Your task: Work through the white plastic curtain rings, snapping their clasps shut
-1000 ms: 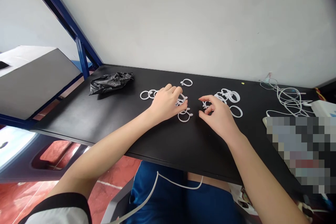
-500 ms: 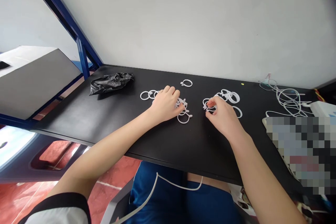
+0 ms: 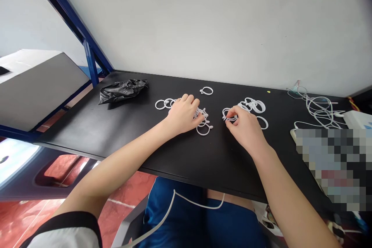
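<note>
My left hand [image 3: 185,115] lies palm down over a pile of white plastic curtain rings [image 3: 203,129], its thumb apart from the fingers. Rings stick out on both sides of it; what is under the palm is hidden. My right hand [image 3: 243,124] is closed in a pinch, thumb and forefinger together at the small eyelet end of a white curtain ring [image 3: 225,112] at the near left of a second group. More rings of that group [image 3: 258,106] lie behind and beside the right hand. One single ring [image 3: 207,91] lies apart, farther back between the hands.
The black tabletop [image 3: 128,135] runs back to a pale wall [image 3: 186,27]. At the left lies a crumpled black plastic bag [image 3: 122,90]. White cables [image 3: 321,112], glasses [image 3: 297,91] and a blurred-out flat object [image 3: 328,162] are at the right. A blue metal frame [image 3: 91,62] rises at the left.
My right hand has shifted slightly left, and its thumb and forefinger have closed together on a ring. The left hand stays on its pile.
</note>
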A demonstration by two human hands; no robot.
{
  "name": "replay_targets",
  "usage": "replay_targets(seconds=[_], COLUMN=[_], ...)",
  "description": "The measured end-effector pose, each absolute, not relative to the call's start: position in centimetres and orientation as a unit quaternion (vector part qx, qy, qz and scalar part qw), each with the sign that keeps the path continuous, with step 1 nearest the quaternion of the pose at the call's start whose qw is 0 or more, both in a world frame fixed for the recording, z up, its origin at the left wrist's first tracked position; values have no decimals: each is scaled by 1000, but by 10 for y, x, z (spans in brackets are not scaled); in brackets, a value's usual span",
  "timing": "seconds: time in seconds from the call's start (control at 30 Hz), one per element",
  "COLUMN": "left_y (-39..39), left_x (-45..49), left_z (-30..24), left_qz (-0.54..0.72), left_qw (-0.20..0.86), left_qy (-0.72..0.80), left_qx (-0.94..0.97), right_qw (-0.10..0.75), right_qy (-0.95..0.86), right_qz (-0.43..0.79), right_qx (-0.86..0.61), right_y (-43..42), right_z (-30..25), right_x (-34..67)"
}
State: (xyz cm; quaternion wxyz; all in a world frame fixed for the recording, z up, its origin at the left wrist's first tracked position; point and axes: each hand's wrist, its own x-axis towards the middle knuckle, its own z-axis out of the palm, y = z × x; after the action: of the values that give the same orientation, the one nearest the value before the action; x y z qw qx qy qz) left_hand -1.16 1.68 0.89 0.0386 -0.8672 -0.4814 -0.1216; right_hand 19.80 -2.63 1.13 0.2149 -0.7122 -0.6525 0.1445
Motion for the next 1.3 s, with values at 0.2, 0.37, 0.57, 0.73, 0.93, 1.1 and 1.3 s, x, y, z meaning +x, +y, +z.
replay_targets(seconds=[0.2,0.37,0.57,0.73,0.93,1.1,1.3], left_y=[16,16,15,15,15,14,14], left_x=[-12,-12,-12,-12,-12,-12,-11], left_z=[9,9,11,11,10,10,9], left_qz=[-108,-107,-106,-96,-120,-137,-143], left_qw=[37,38,27,29,20,6,4], left_qy=[-486,-483,-487,-488,-480,-468,-462], left_qx=[-867,-868,-866,-867,-869,-873,-875], right_qw=[214,191,191,196,197,242,285], right_qy=[-655,-655,-651,-652,-661,-659,-644], right_qz=[137,118,123,124,126,126,150], right_qx=[-711,-721,-724,-722,-713,-701,-693], right_y=[-27,-27,-28,-28,-28,-28,-30], right_z=[11,10,12,12,8,11,16], right_x=[198,199,196,194,196,194,190])
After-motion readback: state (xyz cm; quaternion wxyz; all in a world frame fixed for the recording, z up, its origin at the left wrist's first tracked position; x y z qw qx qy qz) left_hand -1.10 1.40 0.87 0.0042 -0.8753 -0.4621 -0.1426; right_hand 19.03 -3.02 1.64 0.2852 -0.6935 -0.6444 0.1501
